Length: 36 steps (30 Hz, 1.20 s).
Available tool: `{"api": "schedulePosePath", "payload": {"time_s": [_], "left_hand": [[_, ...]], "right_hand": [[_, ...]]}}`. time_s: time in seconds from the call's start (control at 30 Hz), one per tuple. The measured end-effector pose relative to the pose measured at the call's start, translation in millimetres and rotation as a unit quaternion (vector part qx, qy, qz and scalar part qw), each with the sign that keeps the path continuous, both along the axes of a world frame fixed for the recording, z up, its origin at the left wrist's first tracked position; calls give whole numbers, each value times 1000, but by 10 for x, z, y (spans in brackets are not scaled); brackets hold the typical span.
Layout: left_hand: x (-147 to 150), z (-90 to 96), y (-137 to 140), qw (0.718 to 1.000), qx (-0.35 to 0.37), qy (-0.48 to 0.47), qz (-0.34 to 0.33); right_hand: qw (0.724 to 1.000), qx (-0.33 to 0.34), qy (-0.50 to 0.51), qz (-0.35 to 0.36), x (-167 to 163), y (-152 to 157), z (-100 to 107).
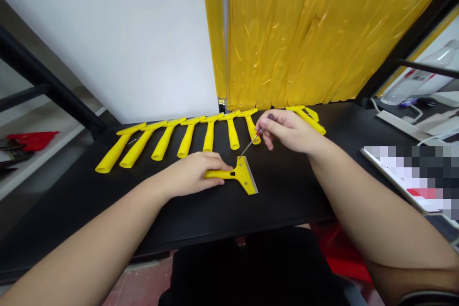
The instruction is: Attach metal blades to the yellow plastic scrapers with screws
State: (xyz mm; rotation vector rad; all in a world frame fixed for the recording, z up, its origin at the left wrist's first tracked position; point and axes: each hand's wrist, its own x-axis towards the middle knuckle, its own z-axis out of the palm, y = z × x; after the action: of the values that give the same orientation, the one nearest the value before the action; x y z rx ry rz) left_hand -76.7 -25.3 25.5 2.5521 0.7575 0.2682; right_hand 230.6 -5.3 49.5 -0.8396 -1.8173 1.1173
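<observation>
My left hand [197, 172] is closed around the handle of a yellow scraper [244, 176], which lies flat on the black table with its metal blade edge facing right. Two small round screws or holes show on its head. Between the fingers of my right hand [283, 129] is a thin screwdriver [250, 142], its shaft slanting down to the left. The tip meets the upper part of the scraper's head, near a corner; whether it sits in a screw I cannot tell.
Behind my hands stands a row of several yellow scrapers [210, 135], with more yellow scraper pieces [309, 117] behind my right wrist. The black table [287, 201] ends at a white panel [143, 33] and yellow sheeting [304, 33]. At far right lies a clear bottle [419, 76].
</observation>
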Motion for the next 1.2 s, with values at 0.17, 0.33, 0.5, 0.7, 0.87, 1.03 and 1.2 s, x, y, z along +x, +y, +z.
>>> {"api": "schedulePosePath", "payload": {"time_s": [0.17,0.33,0.5,0.7,0.87,1.03,1.2], "left_hand": [[15,9,-12,1000,-6,5,2],[35,29,-28,1000,-9,5,7],[51,12,-23,1000,-18,-1,7],[59,-25,-15,999,-35,-13,12],[62,-58,-5,999,-40,-24,12],[69,-74,-8,998,-46,-36,15],[91,-45,-26,998,-51,-32,18]], "right_hand": [[980,152,-119,-45,-143,-114,-20],[960,214,-165,-75,-247,-84,-123],[961,207,-162,-85,-262,-74,-162],[961,205,-150,-111,-328,-158,-140],[956,230,-144,-116,-393,-233,-132],[953,240,-123,-135,-465,-290,-150],[951,239,-115,-162,-524,-326,-168]]}}
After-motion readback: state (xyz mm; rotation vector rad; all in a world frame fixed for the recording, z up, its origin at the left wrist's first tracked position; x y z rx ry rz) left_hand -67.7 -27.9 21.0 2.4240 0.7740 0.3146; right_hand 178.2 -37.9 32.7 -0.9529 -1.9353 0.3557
